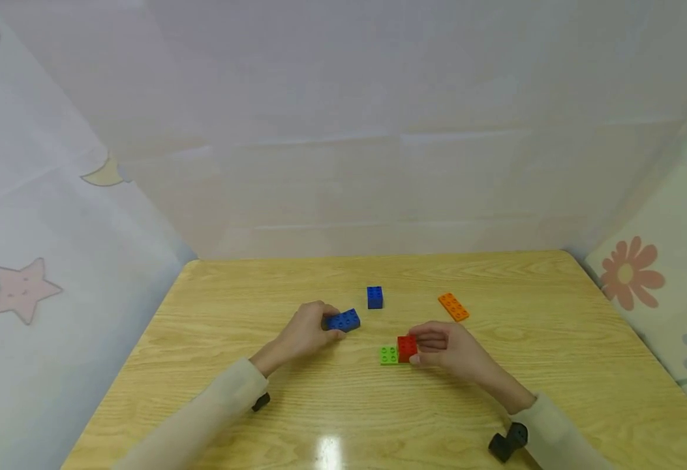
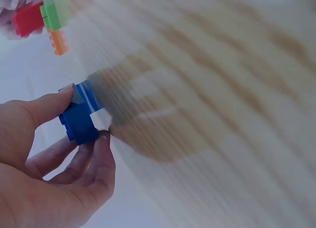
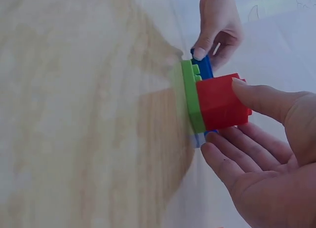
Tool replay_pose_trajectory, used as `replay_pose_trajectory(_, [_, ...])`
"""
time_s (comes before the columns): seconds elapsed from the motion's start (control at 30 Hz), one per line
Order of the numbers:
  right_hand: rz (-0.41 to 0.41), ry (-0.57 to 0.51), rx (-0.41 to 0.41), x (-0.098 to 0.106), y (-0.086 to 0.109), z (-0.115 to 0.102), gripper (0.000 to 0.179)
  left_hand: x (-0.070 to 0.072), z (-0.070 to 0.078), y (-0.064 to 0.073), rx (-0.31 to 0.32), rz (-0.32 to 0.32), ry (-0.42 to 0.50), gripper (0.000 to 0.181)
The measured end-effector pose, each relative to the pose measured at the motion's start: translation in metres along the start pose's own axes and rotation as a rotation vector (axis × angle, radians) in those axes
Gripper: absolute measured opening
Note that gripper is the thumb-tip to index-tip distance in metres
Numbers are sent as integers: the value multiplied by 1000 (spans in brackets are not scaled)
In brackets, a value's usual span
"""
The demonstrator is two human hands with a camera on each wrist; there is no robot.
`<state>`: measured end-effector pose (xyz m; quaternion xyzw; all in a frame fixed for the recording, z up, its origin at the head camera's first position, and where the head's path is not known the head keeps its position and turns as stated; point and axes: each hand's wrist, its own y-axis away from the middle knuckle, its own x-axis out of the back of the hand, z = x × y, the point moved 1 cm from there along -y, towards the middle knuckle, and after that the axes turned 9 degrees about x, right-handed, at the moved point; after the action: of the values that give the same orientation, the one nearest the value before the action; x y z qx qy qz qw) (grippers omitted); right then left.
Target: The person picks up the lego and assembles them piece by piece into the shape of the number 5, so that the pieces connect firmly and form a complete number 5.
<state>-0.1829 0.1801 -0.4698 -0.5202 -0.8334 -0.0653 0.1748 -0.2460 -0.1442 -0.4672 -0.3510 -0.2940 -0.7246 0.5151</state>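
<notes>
My left hand (image 1: 310, 328) pinches a long dark blue brick (image 1: 344, 320) between thumb and fingers, low over the table. In the left wrist view the thumb lies on one side of that blue brick (image 2: 79, 120), with fingertips at the other. A red brick (image 1: 406, 349) sits on the right end of a flat light green plate (image 1: 388, 356), whose left studs stay bare. My right hand (image 1: 451, 350) holds the red brick, thumb on its near side and fingers on its far side. The right wrist view shows the red brick (image 3: 222, 102) against the green plate (image 3: 191, 97).
Behind the hands a smaller blue brick (image 1: 375, 297) stands on the wooden table (image 1: 249, 287). Farther right lies a flat orange plate (image 1: 453, 307). Pale cloth with printed shapes surrounds the table's back and sides.
</notes>
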Motion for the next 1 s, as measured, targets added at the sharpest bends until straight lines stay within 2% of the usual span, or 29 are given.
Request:
replay_pose_trajectory(0.2, [13, -45, 7, -4, 0, 6, 50, 3, 1, 1, 26, -24, 83, 40])
replay_pose_trajectory(0.37, [8, -61, 17, -6, 1, 7, 49, 4, 6, 4, 34, -42, 112, 39])
replay_pose_trajectory(0.83, [-19, -70, 22, -4, 0, 7, 47, 4, 24, 10, 17, -36, 157, 43])
replay_pose_trajectory(1.0, [-25, -59, 28, -4, -1, 7, 47, 1, 27, 11, -23, -17, 208, 40])
